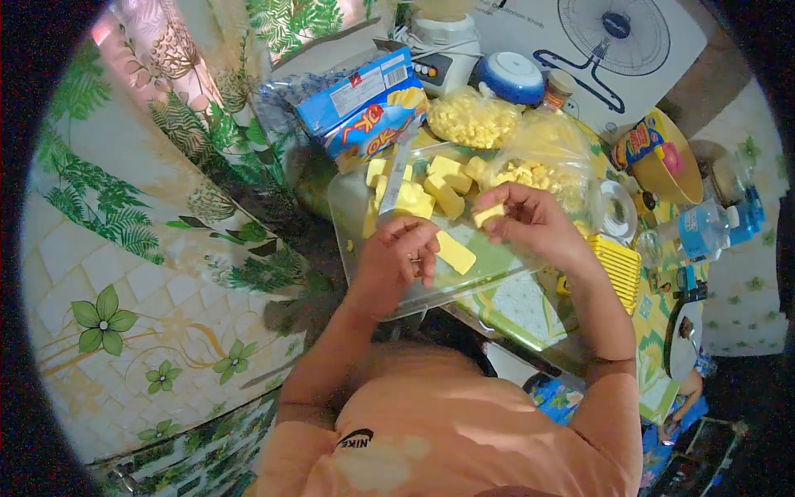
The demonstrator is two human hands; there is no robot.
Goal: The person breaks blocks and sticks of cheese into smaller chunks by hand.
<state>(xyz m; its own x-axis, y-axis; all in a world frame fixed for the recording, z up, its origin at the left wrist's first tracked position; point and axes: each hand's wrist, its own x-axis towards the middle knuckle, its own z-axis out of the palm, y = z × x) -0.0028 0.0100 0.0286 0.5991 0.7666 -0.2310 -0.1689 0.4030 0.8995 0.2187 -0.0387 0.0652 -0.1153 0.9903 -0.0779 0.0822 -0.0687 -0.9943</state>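
Note:
My left hand [399, 253] is closed, with a long flat knife blade [398, 176] rising from it; the handle is hidden in the fingers. My right hand [534, 222] pinches a small piece of cheese [490, 215] between thumb and fingers, just above the tray's right part. Several pale yellow cheese blocks [445, 195] lie at the back of a clear plastic tray [377, 298]. Another cheese block [455, 253] rests nearer, beside my left fingertips. Behind my right hand sits a clear bag of cheese bits [542, 170].
Beyond the tray are a blue snack box [360, 103], another bag of yellow bits [474, 118], a blender base [443, 50] and a blue bowl [511, 78]. To the right stand a yellow ridged plastic item [614, 273], a tan tub [675, 170] and a bottle [700, 230].

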